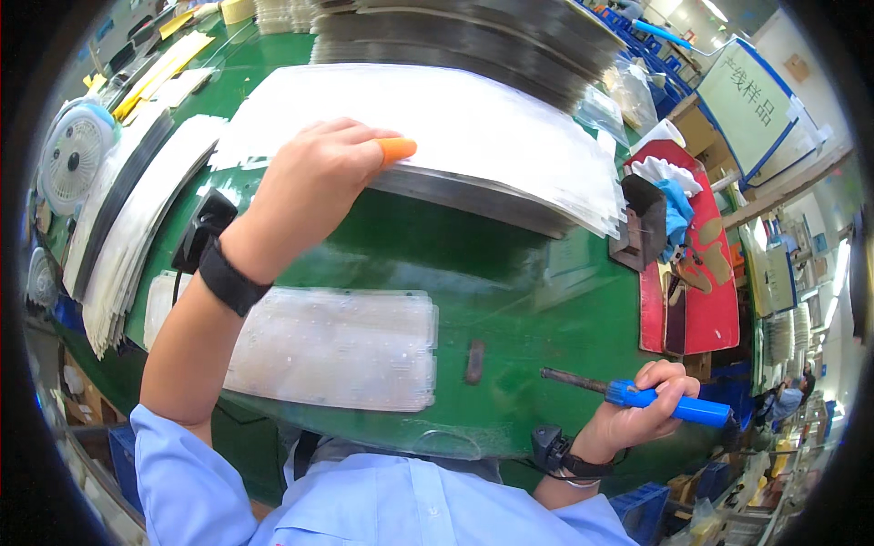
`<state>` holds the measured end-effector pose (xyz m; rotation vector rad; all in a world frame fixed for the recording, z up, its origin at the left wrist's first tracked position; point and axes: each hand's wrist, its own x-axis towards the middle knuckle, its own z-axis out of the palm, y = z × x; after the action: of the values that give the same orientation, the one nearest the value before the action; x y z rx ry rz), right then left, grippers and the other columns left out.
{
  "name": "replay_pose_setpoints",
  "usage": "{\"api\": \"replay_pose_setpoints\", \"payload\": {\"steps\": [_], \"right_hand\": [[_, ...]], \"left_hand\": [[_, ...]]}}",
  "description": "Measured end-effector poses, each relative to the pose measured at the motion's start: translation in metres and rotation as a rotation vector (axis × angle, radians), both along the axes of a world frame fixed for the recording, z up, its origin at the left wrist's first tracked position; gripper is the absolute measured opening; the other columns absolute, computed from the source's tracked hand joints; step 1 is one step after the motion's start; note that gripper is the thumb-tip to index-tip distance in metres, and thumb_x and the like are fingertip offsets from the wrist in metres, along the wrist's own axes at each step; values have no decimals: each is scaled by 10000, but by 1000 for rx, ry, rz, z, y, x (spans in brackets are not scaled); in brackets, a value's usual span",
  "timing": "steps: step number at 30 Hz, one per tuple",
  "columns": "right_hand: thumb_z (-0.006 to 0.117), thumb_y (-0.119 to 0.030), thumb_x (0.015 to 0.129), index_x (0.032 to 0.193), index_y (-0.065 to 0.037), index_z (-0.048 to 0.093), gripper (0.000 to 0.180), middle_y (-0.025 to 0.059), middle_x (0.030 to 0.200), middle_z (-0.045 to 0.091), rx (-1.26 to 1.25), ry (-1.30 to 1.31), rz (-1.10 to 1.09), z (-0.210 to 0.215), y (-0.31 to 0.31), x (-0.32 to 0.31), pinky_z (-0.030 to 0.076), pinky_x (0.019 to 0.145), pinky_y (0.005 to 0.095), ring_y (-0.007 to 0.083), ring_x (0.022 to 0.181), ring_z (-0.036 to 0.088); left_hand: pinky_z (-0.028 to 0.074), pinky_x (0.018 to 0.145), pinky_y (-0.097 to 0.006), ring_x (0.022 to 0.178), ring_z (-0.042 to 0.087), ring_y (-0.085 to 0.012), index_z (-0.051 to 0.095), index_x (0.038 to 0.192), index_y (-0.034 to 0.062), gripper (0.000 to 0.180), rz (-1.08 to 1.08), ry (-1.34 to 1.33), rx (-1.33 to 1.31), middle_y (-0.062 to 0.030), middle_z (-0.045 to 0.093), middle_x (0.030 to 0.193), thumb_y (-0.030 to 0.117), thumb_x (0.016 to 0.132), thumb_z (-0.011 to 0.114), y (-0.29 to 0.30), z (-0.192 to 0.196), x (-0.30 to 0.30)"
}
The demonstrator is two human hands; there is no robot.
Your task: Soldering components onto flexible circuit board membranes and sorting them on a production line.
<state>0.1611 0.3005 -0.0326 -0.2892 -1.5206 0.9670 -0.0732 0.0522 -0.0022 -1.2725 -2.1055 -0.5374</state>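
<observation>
My left hand reaches over the near edge of a stack of thin sheets with a white sheet on top. Its fingers are bent and closed at that sheet's edge, and one digit wears an orange finger cot. My right hand is wrapped round a tool with a blue handle and a dark metal shaft. The tool's tip points left, above the green table, touching nothing. A small dark bar lies left of the tip. Nearer me rests a pile of translucent panels.
Behind the white sheet rises a tall stack of dark-edged sheets. More sheet stacks and a fan stand at the left. On the right, a red tray lies beside a dark metal block with a blue cloth.
</observation>
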Motion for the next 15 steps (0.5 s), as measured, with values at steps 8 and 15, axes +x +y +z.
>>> {"api": "replay_pose_setpoints", "payload": {"steps": [8,15], "right_hand": [[429,-250,925,709,-98,304,293,28,595,346,51,-62,-137,1,12,5,276,555,276,119,558,330],[452,-268,894,708,-93,311,292,44,570,377,77,-42,47,7,-15,-22,273,486,260,122,498,334]], "left_hand": [[477,683,-343,847,638,-250,656,857,8,254,0,-55,-210,-139,659,946,60,612,613,-64,-23,117],[464,852,-423,1027,598,-302,656,935,34,366,87,-337,-296,-147,631,1086,373,803,617,-92,-83,171]]}}
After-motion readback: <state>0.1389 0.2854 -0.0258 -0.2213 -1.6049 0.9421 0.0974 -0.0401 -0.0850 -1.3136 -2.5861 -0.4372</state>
